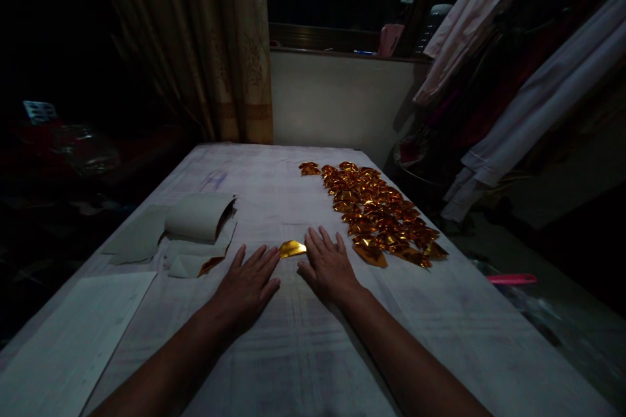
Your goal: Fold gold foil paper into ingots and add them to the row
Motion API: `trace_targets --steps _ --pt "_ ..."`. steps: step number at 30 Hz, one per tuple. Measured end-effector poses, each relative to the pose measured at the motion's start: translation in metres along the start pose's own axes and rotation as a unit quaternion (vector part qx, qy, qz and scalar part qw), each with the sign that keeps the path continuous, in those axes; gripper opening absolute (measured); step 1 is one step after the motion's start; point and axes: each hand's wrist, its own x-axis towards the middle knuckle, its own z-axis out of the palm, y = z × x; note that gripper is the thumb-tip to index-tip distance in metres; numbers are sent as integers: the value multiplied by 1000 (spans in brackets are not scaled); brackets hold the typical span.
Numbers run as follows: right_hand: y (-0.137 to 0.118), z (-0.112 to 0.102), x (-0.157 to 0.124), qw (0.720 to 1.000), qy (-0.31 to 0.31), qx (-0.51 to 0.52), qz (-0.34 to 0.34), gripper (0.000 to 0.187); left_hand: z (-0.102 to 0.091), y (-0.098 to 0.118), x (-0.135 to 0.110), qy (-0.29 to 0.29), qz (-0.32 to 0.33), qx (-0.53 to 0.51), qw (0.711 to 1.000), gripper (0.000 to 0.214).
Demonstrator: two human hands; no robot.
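Note:
A folded piece of gold foil paper [292, 248] lies flat on the cloth-covered table [274, 352], between my two hands. My left hand [249, 280] rests flat with fingers stretched out, its fingertips at the foil's left end. At the right end, my right hand [328, 264] lies flat too, fingers extended and touching or partly covering the foil. To the right is a heap of folded gold foil pieces [376, 205]. Pale paper sheets [195, 218], one curled over and some with gold showing at an edge, lie to the left.
A large white sheet [73, 339] covers the table's near left. Behind the table are a curtain [235, 45] and a sill with a pink cup [390, 39]. Clothes [528, 104] hang on the right, above a pink-handled object [512, 279] beyond the table edge.

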Motion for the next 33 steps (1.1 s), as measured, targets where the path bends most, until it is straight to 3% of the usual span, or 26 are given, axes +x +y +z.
trace_targets --steps 2,6,13,18,23,27,33 --pt "-8 1 -1 999 12 6 -47 61 0 -4 2 1 17 -1 1000 54" --pt "-24 1 -1 993 -39 49 -99 59 -5 -13 7 -11 53 -8 998 54" --pt "-10 -6 -9 996 -73 41 -16 60 -7 -14 6 -30 39 -26 998 53" --pt "2 -8 -16 997 -68 45 5 58 -12 -12 10 -32 17 -40 999 49" --pt "0 -8 -15 996 -73 51 10 61 -17 12 34 6 6 -30 1000 44" --pt "1 -5 -15 996 -71 57 7 60 -8 29 48 -23 27 -42 998 50" --pt "4 -2 -15 996 -62 66 7 62 2 11 27 -15 27 -22 999 55"
